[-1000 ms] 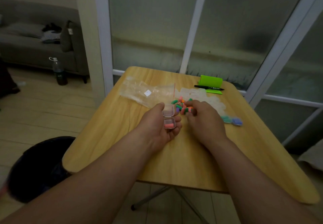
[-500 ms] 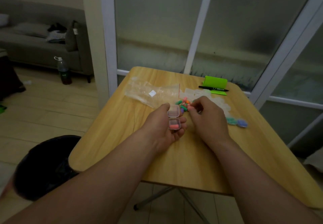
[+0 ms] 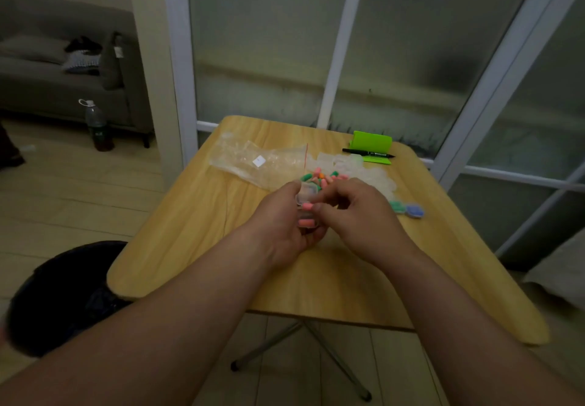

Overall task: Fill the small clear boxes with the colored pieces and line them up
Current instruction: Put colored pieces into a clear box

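The left hand (image 3: 283, 226) grasps a small clear plastic box (image 3: 306, 191) in curled fingers while the right hand (image 3: 359, 215) pinches a pink piece (image 3: 307, 206) at its opening, with bare wooden counter (image 3: 316, 282) open toward the near edge.

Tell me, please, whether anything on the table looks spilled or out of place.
Nothing looks damaged. Loose pieces lie heaped on the table beside the bag, likely the supply, not a spill. Two filled boxes sit apart to the right.
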`<action>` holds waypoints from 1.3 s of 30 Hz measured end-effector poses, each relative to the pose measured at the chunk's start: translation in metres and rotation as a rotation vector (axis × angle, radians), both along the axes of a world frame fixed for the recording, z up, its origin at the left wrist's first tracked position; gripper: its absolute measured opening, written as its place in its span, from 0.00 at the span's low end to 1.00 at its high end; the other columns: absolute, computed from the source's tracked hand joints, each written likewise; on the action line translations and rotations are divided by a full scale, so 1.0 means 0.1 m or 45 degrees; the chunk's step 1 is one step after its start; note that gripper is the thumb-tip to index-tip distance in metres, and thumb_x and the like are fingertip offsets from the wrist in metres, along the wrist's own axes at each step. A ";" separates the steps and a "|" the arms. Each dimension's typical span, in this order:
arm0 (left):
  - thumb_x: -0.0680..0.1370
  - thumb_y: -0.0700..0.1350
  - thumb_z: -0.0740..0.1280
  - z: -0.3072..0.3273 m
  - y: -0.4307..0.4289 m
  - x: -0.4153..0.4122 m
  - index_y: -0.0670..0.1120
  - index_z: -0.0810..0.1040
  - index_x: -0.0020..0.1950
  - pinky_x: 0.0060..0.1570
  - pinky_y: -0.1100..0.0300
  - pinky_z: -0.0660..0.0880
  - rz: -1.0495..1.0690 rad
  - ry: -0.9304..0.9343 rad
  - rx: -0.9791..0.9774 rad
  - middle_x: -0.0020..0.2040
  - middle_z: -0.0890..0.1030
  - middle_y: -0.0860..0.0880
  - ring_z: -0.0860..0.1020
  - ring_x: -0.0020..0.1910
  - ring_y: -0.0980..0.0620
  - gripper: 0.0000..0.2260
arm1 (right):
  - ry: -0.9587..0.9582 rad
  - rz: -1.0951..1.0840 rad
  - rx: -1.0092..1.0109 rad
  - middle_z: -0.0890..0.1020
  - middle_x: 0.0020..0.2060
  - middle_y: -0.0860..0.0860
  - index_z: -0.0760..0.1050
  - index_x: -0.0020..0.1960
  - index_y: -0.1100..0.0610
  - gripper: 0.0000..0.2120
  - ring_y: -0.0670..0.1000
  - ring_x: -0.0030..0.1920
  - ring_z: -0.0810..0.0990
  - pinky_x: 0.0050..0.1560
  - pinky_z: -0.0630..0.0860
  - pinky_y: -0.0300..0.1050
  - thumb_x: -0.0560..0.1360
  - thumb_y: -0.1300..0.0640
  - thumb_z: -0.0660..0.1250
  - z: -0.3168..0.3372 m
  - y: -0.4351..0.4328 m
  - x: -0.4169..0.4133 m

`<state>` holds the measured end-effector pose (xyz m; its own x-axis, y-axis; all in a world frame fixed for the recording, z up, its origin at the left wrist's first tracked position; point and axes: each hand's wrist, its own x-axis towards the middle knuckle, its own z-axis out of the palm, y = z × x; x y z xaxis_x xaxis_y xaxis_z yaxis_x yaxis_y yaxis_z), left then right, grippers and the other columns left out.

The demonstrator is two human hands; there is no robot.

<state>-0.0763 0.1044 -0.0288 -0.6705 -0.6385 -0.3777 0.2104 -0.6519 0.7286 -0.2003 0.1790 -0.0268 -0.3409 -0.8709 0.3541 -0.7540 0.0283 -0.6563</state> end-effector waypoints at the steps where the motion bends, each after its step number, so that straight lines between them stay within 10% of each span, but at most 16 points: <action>1: 0.87 0.56 0.53 0.00 0.00 0.00 0.44 0.79 0.67 0.31 0.62 0.74 -0.008 0.003 0.007 0.33 0.81 0.50 0.75 0.22 0.56 0.22 | 0.037 -0.008 0.022 0.81 0.43 0.48 0.86 0.47 0.49 0.02 0.43 0.43 0.77 0.48 0.70 0.40 0.75 0.53 0.77 -0.01 0.00 0.00; 25: 0.85 0.55 0.54 0.01 0.02 0.00 0.46 0.76 0.54 0.35 0.59 0.67 -0.129 0.043 0.000 0.37 0.68 0.47 0.63 0.33 0.52 0.16 | -0.260 -0.111 -0.047 0.85 0.48 0.46 0.83 0.56 0.50 0.07 0.43 0.48 0.82 0.49 0.76 0.41 0.82 0.58 0.68 -0.05 -0.02 -0.08; 29: 0.85 0.59 0.53 0.00 0.02 -0.02 0.46 0.78 0.60 0.38 0.58 0.69 -0.145 0.063 0.004 0.39 0.70 0.46 0.64 0.35 0.52 0.21 | -0.199 0.007 0.010 0.83 0.54 0.41 0.83 0.64 0.48 0.12 0.31 0.52 0.78 0.46 0.70 0.23 0.84 0.56 0.64 -0.01 0.00 0.00; 33: 0.86 0.61 0.50 0.05 -0.02 0.02 0.41 0.77 0.68 0.40 0.57 0.73 -0.115 0.056 0.049 0.32 0.80 0.47 0.77 0.27 0.53 0.29 | -0.054 0.072 -0.033 0.83 0.47 0.40 0.85 0.54 0.45 0.07 0.40 0.51 0.79 0.50 0.73 0.38 0.83 0.51 0.68 0.01 0.05 0.04; 39: 0.86 0.57 0.54 0.05 -0.03 0.01 0.34 0.75 0.70 0.45 0.55 0.73 -0.108 0.059 0.063 0.46 0.80 0.40 0.75 0.39 0.47 0.28 | 0.119 0.191 0.057 0.84 0.51 0.43 0.81 0.56 0.49 0.07 0.38 0.53 0.78 0.48 0.72 0.28 0.79 0.51 0.75 0.00 0.17 0.09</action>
<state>-0.0757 0.1009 -0.0238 -0.7390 -0.5597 -0.3748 0.1855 -0.7040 0.6855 -0.1912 0.1955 -0.0272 -0.1734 -0.9251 0.3379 -0.8097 -0.0614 -0.5836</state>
